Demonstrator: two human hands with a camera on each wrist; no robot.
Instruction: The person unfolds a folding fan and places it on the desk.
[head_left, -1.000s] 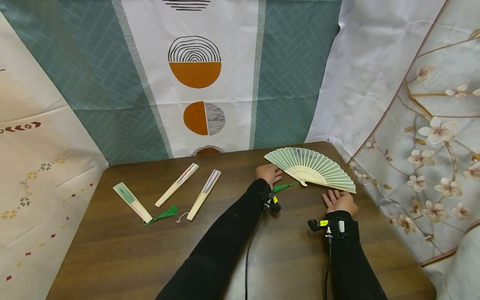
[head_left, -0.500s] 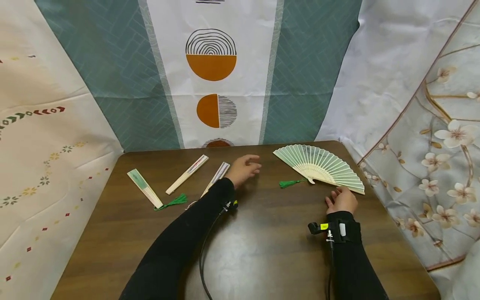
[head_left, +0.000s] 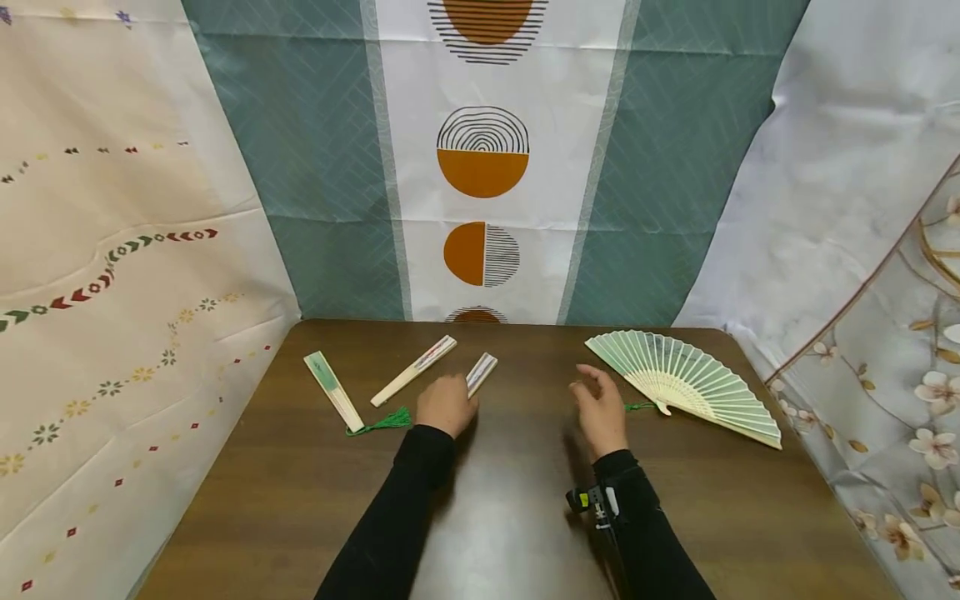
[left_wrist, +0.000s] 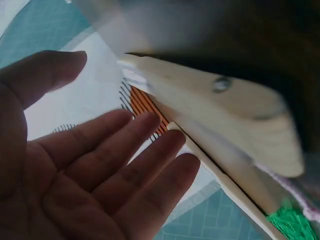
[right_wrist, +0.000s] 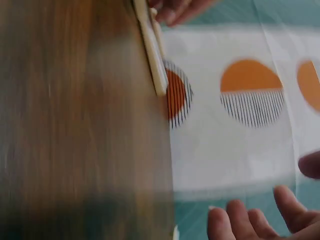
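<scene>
My left hand (head_left: 446,406) is over the near part of a folded hand fan (head_left: 482,372), hiding that end in the head view. The left wrist view shows the fingers (left_wrist: 150,185) relaxed and spread from the thumb, right beside the fan's pale riveted end (left_wrist: 235,100), not wrapped round it. My right hand (head_left: 600,408) is in the middle right of the table, fingers loosely bent and holding nothing. Just right of it lies a spread pale green hand fan (head_left: 682,375), its green tassel partly hidden behind that hand.
Two more folded fans lie left of my left hand: a pale one (head_left: 412,372) and a green-topped one (head_left: 334,392) with a green tassel (head_left: 392,419). The brown table (head_left: 517,533) meets a patterned cloth backdrop (head_left: 480,250) at its far edge.
My left hand has moved left from beside the spread fan to the folded fan. My right hand has drawn left from the spread fan's lower edge. The head view has shifted left.
</scene>
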